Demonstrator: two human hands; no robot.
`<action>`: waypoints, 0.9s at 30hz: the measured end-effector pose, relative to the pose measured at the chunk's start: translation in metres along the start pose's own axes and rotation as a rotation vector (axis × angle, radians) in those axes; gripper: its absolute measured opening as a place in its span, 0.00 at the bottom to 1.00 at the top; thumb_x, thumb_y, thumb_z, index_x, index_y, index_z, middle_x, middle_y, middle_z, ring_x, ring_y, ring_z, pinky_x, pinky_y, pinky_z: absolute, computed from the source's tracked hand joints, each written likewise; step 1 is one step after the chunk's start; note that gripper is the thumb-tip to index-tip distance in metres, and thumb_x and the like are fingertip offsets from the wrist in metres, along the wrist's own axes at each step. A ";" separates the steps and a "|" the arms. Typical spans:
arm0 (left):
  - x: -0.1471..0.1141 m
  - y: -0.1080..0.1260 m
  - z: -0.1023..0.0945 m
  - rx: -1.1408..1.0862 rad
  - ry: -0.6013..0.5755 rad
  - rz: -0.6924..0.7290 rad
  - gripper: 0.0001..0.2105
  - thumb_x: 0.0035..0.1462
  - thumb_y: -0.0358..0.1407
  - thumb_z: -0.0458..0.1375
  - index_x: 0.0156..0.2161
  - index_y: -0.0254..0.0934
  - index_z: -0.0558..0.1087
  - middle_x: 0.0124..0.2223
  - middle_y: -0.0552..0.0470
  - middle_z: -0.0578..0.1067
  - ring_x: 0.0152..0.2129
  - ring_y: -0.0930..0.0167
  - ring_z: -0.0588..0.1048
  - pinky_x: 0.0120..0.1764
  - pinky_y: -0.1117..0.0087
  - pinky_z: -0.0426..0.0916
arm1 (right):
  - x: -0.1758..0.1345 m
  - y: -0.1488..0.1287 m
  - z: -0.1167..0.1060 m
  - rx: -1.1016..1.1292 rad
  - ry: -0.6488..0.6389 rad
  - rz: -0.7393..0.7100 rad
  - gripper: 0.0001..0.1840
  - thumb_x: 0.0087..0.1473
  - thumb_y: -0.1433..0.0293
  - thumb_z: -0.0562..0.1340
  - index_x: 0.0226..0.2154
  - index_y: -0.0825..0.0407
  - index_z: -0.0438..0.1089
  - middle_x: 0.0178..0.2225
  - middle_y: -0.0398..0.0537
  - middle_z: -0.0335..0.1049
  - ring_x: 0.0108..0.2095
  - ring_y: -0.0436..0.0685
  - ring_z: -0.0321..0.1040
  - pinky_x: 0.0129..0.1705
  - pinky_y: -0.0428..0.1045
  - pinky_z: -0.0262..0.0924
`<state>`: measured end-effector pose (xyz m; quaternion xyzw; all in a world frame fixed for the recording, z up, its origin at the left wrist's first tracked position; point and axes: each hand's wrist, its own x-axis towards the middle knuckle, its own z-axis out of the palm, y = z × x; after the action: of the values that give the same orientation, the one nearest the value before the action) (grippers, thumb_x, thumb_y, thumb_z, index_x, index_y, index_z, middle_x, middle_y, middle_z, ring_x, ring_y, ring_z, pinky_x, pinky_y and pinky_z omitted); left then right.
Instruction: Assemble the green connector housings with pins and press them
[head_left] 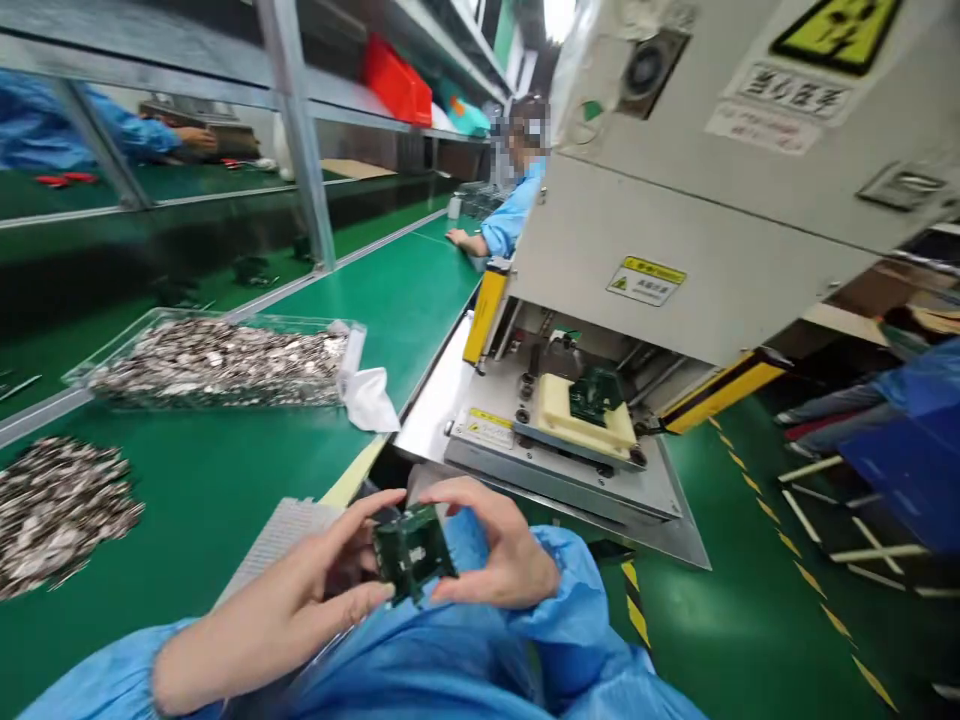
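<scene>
Between my two hands is a dark green plastic part [411, 550], box-like with short legs or prongs at its lower edge. My left hand [307, 590] grips its left side between thumb and fingers. Its right side is held by my right hand [495, 550], thumb below and fingers above. Ahead of my hands, a similar dark green part [596, 394] sits in a cream fixture [553, 400] on the plate of a press machine [622, 230]. What the part in my hands is exactly, I cannot make out.
A clear tray [352, 355] of small metal pieces stands on the green bench [225, 480], with a white tissue [373, 400] at its end. A loose pile of metal pieces [64, 510] lies at left. Yellow guards [486, 312] flank the machine opening. Another person [514, 215] works beyond.
</scene>
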<state>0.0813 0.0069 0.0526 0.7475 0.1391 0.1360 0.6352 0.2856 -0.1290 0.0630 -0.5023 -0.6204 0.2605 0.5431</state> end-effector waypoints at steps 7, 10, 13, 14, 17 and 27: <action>0.161 0.070 0.056 0.524 -0.058 0.487 0.22 0.58 0.39 0.58 0.57 0.37 0.66 0.57 0.40 0.71 0.54 0.60 0.71 0.56 0.58 0.67 | -0.081 0.008 -0.114 -0.060 1.217 0.022 0.31 0.44 0.57 0.73 0.50 0.49 0.69 0.51 0.53 0.69 0.51 0.63 0.67 0.47 0.56 0.67; 0.228 0.075 0.099 0.539 -0.051 0.548 0.30 0.54 0.40 0.62 0.60 0.32 0.61 0.61 0.34 0.65 0.59 0.55 0.64 0.60 0.51 0.61 | -0.090 0.008 -0.150 -0.140 1.433 0.048 0.30 0.41 0.60 0.73 0.47 0.50 0.68 0.50 0.51 0.69 0.52 0.62 0.66 0.50 0.58 0.65; 0.264 0.074 0.121 0.421 -0.079 0.387 0.34 0.50 0.39 0.65 0.60 0.30 0.61 0.56 0.33 0.70 0.55 0.53 0.69 0.56 0.50 0.65 | -0.086 0.008 -0.173 -0.198 1.341 0.059 0.32 0.40 0.61 0.74 0.48 0.50 0.68 0.49 0.51 0.71 0.52 0.62 0.67 0.55 0.60 0.61; 0.269 0.074 0.121 0.358 -0.080 0.339 0.34 0.49 0.39 0.66 0.60 0.31 0.62 0.53 0.34 0.72 0.52 0.55 0.72 0.54 0.52 0.68 | -0.081 0.008 -0.179 -0.229 1.280 0.061 0.32 0.41 0.61 0.74 0.49 0.50 0.68 0.48 0.52 0.71 0.51 0.62 0.67 0.55 0.60 0.61; 0.259 0.079 0.097 0.186 -0.026 0.270 0.36 0.45 0.40 0.69 0.58 0.31 0.64 0.48 0.39 0.74 0.46 0.61 0.74 0.51 0.56 0.71 | -0.058 0.011 -0.194 -0.340 1.069 0.086 0.33 0.43 0.59 0.72 0.51 0.52 0.67 0.47 0.55 0.72 0.50 0.63 0.68 0.51 0.59 0.65; 0.120 0.017 -0.023 0.225 -0.086 -0.135 0.27 0.42 0.43 0.69 0.50 0.40 0.74 0.52 0.44 0.73 0.49 0.57 0.74 0.52 0.57 0.72 | -0.002 0.018 -0.207 -0.643 0.543 0.287 0.31 0.45 0.55 0.70 0.50 0.49 0.68 0.44 0.51 0.74 0.48 0.62 0.70 0.52 0.59 0.63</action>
<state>0.1837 0.0707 0.0766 0.8080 0.1760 0.0445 0.5606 0.4856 -0.1704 0.1035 -0.7770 -0.4288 -0.0143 0.4607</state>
